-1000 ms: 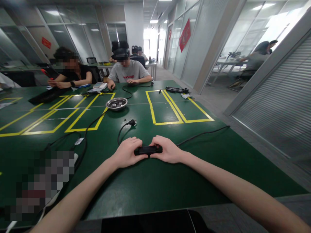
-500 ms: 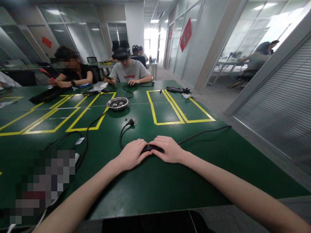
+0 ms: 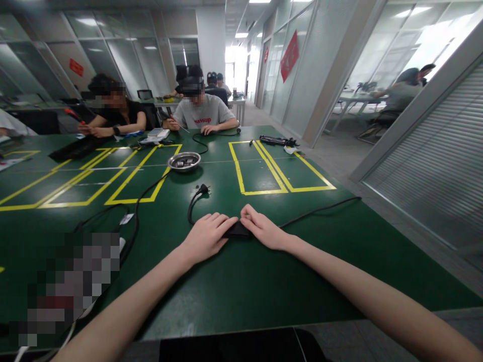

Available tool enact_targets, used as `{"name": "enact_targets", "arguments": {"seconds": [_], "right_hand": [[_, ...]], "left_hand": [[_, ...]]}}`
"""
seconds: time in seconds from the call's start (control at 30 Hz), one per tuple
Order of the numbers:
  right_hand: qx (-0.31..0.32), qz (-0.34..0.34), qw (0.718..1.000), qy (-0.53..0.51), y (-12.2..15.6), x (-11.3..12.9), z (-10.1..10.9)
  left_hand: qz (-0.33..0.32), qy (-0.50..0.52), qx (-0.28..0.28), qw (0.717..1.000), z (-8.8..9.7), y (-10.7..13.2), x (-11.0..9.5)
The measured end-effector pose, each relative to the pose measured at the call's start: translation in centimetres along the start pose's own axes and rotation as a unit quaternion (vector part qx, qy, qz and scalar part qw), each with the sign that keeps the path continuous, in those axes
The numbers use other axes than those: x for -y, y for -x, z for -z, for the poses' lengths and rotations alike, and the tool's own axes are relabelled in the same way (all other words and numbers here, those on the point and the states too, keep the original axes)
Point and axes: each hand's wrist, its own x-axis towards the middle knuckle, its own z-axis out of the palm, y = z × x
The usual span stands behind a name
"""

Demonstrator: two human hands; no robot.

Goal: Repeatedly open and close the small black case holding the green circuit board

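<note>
A black power adapter (image 3: 239,231) lies flat on the green table in front of me. My left hand (image 3: 204,237) is closed over its left end, thumb at the near side and fingers along the top. At the right end, my right hand (image 3: 266,232) has its index finger curled towards the thumb in a pinch at the far corner. Whatever is between those fingertips is hidden. From the left side a short black cord curves away to a plug (image 3: 204,189). Another black cable (image 3: 320,207) runs off to the right.
A metal bowl (image 3: 184,168) with small metal parts stands farther back. Yellow tape (image 3: 264,192) marks rectangles on the table (image 3: 241,286). A folded black tripod (image 3: 277,141) lies at the far edge. Two people sit opposite. At left lies a blurred object (image 3: 75,281) beside cables.
My right hand has shifted slightly right and lifted from its wrap over the adapter into a pinch, uncovering more of it. My left hand stays on the adapter. Opposite, a person's hand has risen.
</note>
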Motion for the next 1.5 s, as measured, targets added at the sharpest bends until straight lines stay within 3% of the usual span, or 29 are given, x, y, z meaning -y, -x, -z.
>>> {"name": "enact_targets", "arguments": {"seconds": [0.13,0.27,0.33,0.47,0.7,0.9,1.03,1.13,1.23,1.37,1.5], "right_hand": [[0.013,0.014,0.999,0.039,0.2,0.4,0.6],[0.025,0.148,0.975,0.164,0.5,1.0,1.2],[0.022,0.188,0.960,0.208,0.5,0.9,1.3],[-0.006,0.200,0.941,0.272,0.3,0.5,1.3],[0.004,0.226,0.948,0.223,0.5,0.5,0.9],[-0.005,0.185,0.970,0.159,0.7,0.8,0.8],[0.075,0.097,0.992,0.037,0.7,1.0,1.3],[0.121,0.033,0.990,-0.070,0.6,1.1,1.8],[0.147,-0.013,0.984,-0.094,0.5,1.4,2.2],[0.123,-0.011,0.990,-0.061,0.5,1.9,2.1],[0.052,-0.016,0.993,-0.101,0.0,0.7,2.1]], "left_hand": [[-0.016,-0.010,0.020,1.000,0.2,-0.2,0.1],[0.005,0.015,0.021,1.000,0.5,0.0,0.2],[0.013,0.026,0.000,1.000,0.6,0.0,0.4],[0.017,0.044,-0.054,0.997,0.8,0.1,0.5],[0.013,0.070,-0.045,0.996,1.0,0.3,0.5],[0.034,0.081,-0.067,0.994,0.8,0.5,0.7],[-0.001,0.055,-0.059,0.997,0.8,0.5,0.6],[-0.017,0.041,-0.072,0.996,0.6,0.5,0.5],[-0.020,0.040,-0.079,0.996,0.3,0.5,0.3],[-0.015,0.047,-0.078,0.996,-0.2,0.5,0.2],[-0.013,0.043,-0.116,0.992,-0.3,0.3,0.4]]}}
